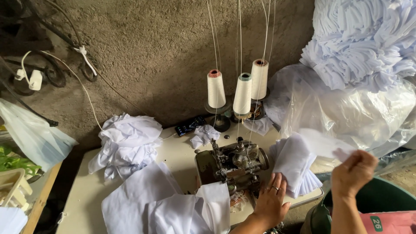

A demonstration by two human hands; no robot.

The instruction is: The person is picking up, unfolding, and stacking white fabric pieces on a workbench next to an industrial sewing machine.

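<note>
Beside the clear plastic bag [346,112], the right hand [353,169] pinches a white cloth piece [323,145], the left hand [271,199] flat.

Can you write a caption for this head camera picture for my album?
Left hand rests by the sewing machine while right hand lifts a white cloth piece.

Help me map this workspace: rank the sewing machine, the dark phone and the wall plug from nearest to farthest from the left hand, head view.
From the left hand:
1. Sewing machine, right beside the hand, just to its left.
2. Dark phone, behind the machine on the table.
3. Wall plug, far left on the wall.
</note>
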